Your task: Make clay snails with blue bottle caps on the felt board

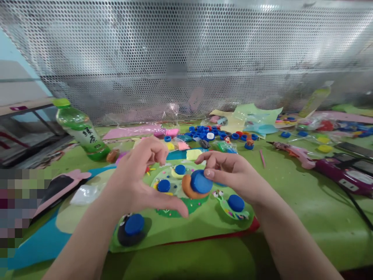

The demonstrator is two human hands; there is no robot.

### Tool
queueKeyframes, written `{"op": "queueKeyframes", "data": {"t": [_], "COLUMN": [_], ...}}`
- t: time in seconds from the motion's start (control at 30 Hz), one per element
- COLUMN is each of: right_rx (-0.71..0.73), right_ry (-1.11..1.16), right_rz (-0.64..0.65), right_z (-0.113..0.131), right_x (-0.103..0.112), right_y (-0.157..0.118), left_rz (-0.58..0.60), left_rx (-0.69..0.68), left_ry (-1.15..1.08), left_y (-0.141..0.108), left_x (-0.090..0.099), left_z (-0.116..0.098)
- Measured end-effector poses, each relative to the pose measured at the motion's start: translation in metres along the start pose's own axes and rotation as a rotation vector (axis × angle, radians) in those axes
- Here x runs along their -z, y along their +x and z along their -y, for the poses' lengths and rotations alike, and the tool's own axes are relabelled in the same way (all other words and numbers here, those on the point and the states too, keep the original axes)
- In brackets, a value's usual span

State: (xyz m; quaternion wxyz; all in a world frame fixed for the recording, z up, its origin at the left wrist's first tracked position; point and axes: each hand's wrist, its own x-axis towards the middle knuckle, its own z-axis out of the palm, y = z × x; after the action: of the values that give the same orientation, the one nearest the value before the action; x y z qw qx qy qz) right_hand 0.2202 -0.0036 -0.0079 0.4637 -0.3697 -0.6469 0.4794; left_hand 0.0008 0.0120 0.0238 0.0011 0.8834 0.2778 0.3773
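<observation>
Between the thumb and fingers of my right hand (229, 169) is a blue bottle cap (201, 182), its flat top toward me. A curved brown clay piece (189, 190) sits against the cap's left and lower side. My left hand (134, 179) is open beside it, thumb stretched out and fingers curled, nothing in its grasp. Below both hands lies a green paper sheet (180, 233) with a round scene on it. Clay snails with blue caps rest there: a black one (126, 235) at front left, a green one (225, 206) at right, a yellow one (179, 174) farther back.
A green tea bottle (80, 130) stands at the left. Many loose blue caps (204, 132) are heaped at the back before a perforated metal panel (186, 58). A purple glue gun (344, 175) with a cord lies at the right, near a pink stick (262, 158).
</observation>
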Motion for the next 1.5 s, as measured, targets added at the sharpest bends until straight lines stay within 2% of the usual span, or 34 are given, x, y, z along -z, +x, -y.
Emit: {"op": "queueKeyframes", "data": {"t": [0.07,0.2,0.3,0.43,0.6,0.77,0.97,1.13,1.3,1.5], "right_rx": [-0.017,-0.003,0.032,0.083,0.090,0.036,0.028,0.025,0.019,0.024], "right_ry": [0.015,0.014,-0.005,-0.099,-0.128,-0.140,-0.146,-0.142,-0.155,-0.165], "right_rz": [-0.064,-0.169,-0.228,-0.273,-0.225,-0.179,-0.158,-0.144,-0.134,-0.117], "right_z": [-0.002,-0.007,-0.011,-0.014,-0.012,-0.008,-0.007,-0.006,-0.005,-0.007], "right_x": [0.000,0.000,0.000,0.000,-0.001,-0.004,-0.005,-0.007,-0.008,-0.007], "right_y": [0.001,0.004,0.005,0.006,0.005,0.003,0.004,0.003,0.003,0.002], "left_rz": [0.087,0.377,0.425,0.390,0.392,0.412,0.361,0.340,0.298,0.248], "left_rx": [0.058,0.417,0.549,0.521,0.453,0.397,0.279,0.295,0.208,0.180], "left_ry": [-0.078,-0.276,-0.373,-0.414,-0.393,-0.358,-0.258,-0.211,-0.104,-0.056], "left_y": [0.001,0.002,0.003,0.002,0.001,0.001,0.000,0.001,0.003,0.002], "left_x": [0.000,-0.008,-0.015,-0.019,-0.020,-0.023,-0.023,-0.022,-0.025,-0.025], "left_z": [0.001,0.000,0.001,0.002,-0.001,-0.003,-0.003,-0.003,-0.005,-0.005]}}
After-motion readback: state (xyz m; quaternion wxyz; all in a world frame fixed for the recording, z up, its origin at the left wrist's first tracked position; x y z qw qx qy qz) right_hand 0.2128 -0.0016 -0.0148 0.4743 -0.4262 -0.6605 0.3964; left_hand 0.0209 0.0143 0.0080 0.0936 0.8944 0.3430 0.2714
